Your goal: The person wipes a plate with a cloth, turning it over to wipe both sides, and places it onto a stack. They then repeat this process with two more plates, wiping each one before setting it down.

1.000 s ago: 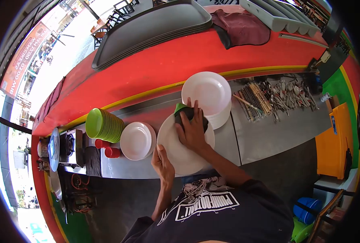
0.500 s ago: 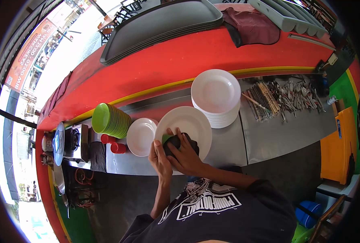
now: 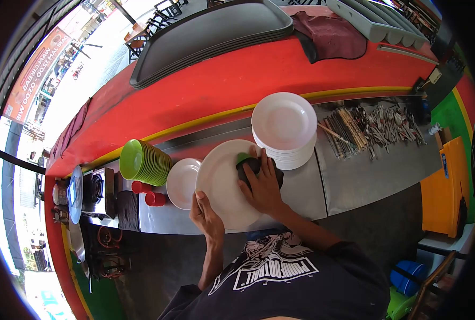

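A large white plate (image 3: 221,184) is held up over the steel counter, facing me. My left hand (image 3: 207,216) grips its lower left rim, thumb on the face and the other fingers hidden behind. Against the plate's right side, my right hand (image 3: 261,184) presses a dark cloth (image 3: 274,175) with a green part showing at its upper left. A smaller white plate (image 3: 182,184) lies on the counter just left of the held one. Close behind my right hand rises a stack of white plates (image 3: 284,121).
Green bowls (image 3: 144,162) are stacked at the left beside two red cups (image 3: 155,199) and a stove (image 3: 100,192). Chopsticks (image 3: 347,130) and cutlery (image 3: 392,128) lie on the right counter (image 3: 365,181). Dark trays (image 3: 211,42) top the red ledge (image 3: 216,80).
My right hand and the cloth have slid from the plate's lower middle to its right edge. The plate has shifted slightly left, with my left hand still on its rim.
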A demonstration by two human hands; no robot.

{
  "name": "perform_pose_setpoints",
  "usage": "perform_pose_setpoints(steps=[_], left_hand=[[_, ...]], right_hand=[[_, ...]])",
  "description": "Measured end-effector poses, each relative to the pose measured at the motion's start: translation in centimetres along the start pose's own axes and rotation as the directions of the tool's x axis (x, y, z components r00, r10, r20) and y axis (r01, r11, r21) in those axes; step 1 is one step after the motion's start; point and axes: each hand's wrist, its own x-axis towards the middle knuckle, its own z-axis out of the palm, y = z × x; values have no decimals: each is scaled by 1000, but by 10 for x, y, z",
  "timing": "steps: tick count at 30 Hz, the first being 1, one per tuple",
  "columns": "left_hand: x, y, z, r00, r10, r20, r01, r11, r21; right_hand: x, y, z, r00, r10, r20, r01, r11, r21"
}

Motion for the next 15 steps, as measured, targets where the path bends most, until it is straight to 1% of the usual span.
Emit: perform_pose_setpoints(steps=[2,5,8,11,13,15], left_hand=[[3,1,4,998,13,-54,-16,998,-57],[-1,-8,7,1000,18,2,-18,999,-39],[-11,-11,21,998,21,58,-16,996,-86],[-21,-2,24,989,13,150,-8,999,-35],[-25,-4,24,983,-7,182,14,999,-35],[-29,4,23,987,17,161,-12,999,-30]], right_hand=[[-25,-5,4,994,-55,98,49,996,71],[-40,-34,-9,966,-149,210,99,968,232],[-35,-36,-13,962,-210,176,162,954,253],[-15,-18,-11,981,-193,15,188,970,152],[5,-6,-20,988,-117,-100,123,990,63],[20,6,-30,976,-57,-209,61,998,11]])
